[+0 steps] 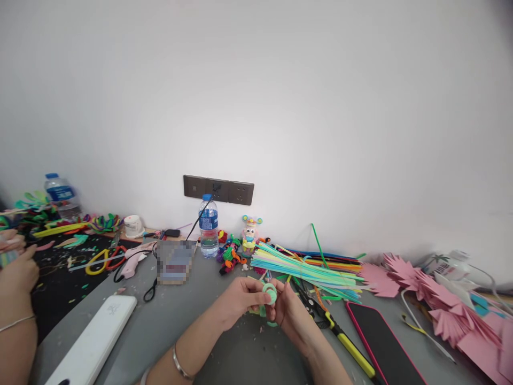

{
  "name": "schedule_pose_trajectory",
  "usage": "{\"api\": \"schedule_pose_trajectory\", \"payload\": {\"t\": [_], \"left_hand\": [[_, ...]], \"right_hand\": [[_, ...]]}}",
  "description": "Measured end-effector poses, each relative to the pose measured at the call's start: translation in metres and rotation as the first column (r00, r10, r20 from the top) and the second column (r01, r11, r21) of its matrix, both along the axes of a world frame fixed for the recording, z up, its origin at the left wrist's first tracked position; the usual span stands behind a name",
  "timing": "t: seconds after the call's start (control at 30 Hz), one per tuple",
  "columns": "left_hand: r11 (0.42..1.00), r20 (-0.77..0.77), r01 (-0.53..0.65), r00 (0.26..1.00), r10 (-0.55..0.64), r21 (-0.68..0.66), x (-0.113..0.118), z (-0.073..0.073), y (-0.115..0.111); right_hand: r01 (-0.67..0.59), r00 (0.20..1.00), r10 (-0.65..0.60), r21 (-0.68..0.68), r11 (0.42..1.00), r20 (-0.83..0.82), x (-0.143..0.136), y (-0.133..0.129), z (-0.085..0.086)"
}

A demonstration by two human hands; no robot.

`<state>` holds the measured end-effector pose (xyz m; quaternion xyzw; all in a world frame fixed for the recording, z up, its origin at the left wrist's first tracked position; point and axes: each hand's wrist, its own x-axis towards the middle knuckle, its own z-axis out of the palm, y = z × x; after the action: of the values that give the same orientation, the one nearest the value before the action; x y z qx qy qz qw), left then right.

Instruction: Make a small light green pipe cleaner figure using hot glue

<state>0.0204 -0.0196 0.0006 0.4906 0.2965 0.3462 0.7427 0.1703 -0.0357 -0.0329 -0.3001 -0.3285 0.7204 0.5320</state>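
Worktop point(140, 326), grey. Pipe-cleaner bundle point(304, 271), pastel, near wall point(256, 107). Phone point(385, 342), red-edged, at right. Left hand point(241, 299), thumb and fingers pinching coil point(273, 293); right hand point(289, 313), alongside, grip hidden, cannot tell. Coil, pale green, between both hands above worktop.

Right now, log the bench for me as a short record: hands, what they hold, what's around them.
Left hand: pinching a pale green pipe-cleaner coil
Right hand: close against the coil; exact grip hidden
Beyond hands: pastel pipe-cleaner bundle, small figurine
Right side: yellow-and-black-handled tool, pink-edged smartphone
Left side: pink glue gun, lying down
Back: water bottle, upright before the wall
Far left: another person's hand
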Motion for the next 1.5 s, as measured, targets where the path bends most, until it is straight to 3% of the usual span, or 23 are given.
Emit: {"api": "schedule_pose_trajectory", "payload": {"t": [0.2,0.7,1.0,1.5], "left_hand": [[1.0,-0.006,0.03,1.0,-0.03,-0.009,0.002,0.001,-0.001],[1.0,0.031,0.019,0.999,-0.018,-0.023,0.002,0.003,-0.001],[0.998,-0.056,0.068,0.996,-0.069,-0.016,-0.001,-0.007,0.002],[0.99,0.043,-0.116,0.992,0.12,-0.081,0.001,-0.01,0.006]], "right_hand": [[0.009,0.998,-0.01,0.011,1.0,0.063,0.001,-0.002,0.004],[-0.05,0.999,0.05,-0.005,0.999,-0.005,0.003,-0.004,0.011],[0.017,0.998,-0.018,0.018,1.0,0.06,0.002,-0.002,0.006],[0.053,0.998,-0.053,0.034,0.998,-0.024,0.001,0.002,0.0]]}}
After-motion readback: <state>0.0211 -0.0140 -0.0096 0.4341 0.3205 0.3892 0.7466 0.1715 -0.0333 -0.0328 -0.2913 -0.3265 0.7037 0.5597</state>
